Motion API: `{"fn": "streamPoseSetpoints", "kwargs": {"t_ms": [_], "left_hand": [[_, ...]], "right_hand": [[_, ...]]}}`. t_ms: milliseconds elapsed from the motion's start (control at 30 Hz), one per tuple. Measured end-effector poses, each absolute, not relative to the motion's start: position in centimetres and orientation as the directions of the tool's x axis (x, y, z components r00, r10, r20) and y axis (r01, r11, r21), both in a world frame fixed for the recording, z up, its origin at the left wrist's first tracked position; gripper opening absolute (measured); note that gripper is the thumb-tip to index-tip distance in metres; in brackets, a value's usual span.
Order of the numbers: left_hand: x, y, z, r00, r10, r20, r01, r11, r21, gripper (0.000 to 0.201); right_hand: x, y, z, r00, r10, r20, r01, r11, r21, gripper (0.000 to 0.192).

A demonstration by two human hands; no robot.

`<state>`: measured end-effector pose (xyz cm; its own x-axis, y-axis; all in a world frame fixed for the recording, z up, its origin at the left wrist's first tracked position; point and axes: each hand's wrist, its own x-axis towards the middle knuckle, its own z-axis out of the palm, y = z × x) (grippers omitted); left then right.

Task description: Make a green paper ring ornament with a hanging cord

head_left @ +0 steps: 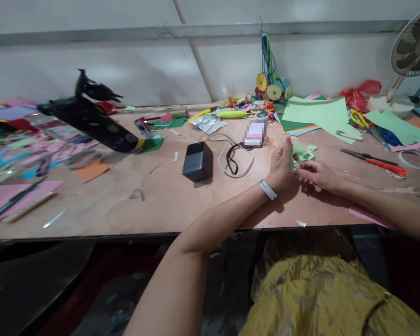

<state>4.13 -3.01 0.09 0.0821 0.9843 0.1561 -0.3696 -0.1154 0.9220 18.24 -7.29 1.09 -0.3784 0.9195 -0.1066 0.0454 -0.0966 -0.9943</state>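
My left hand (281,163) holds light-green paper (295,150) over the worktop (112,212), beside loose scraps (311,149); my right hand (298,171) bunches its fingertips close by, gripping what I can't tell. I'd best keep the left steady and work the right gently.
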Motion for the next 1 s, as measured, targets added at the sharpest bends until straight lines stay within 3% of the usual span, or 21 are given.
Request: {"fn": "streamPoseSetpoints", "kwargs": {"t_ms": [200, 400, 567, 667, 767, 900, 1000], "left_hand": [[4.3, -3.8, 0.4, 0.195, 0.972, 0.134, -0.462, -0.029, 0.886, 0.059], [2.9, -2.9, 1.2, 0.239, 0.934, 0.267, -0.306, -0.188, 0.933, 0.048], [1.8, -2.6, 2.1, 0.321, 0.924, 0.210, -0.209, -0.148, 0.967, 0.037], [1.6, -2.4, 2.1, 0.280, 0.946, 0.166, -0.212, -0.108, 0.971, 0.032], [1.5, -2.0, 1.8, 0.212, 0.966, 0.149, -0.252, -0.094, 0.963, 0.028], [1.6, -1.5, 1.7, 0.176, 0.974, 0.144, -0.278, -0.091, 0.956, 0.023], [1.5, -1.5, 1.8, 0.176, 0.978, 0.108, -0.276, -0.057, 0.960, 0.028]], "right_hand": [[18.3, -7.0, 0.1, -0.339, 0.941, -0.012, -0.013, -0.017, -1.000, 0.051], [20.2, -5.7, 1.2, -0.240, 0.963, 0.123, 0.077, 0.145, -0.986, 0.035], [21.4, -4.5, 2.2, -0.125, 0.971, 0.206, 0.135, 0.222, -0.966, 0.031], [22.3, -3.6, 2.2, -0.039, 0.960, 0.277, 0.243, 0.278, -0.929, 0.031], [23.5, -2.7, 1.8, -0.040, 0.943, 0.331, 0.504, 0.306, -0.808, 0.027], [24.7, -1.9, 0.6, -0.228, 0.955, 0.188, 0.696, 0.295, -0.655, 0.026], [25.1, -1.6, -0.1, -0.293, 0.948, 0.121, 0.642, 0.289, -0.710, 0.023]]}}
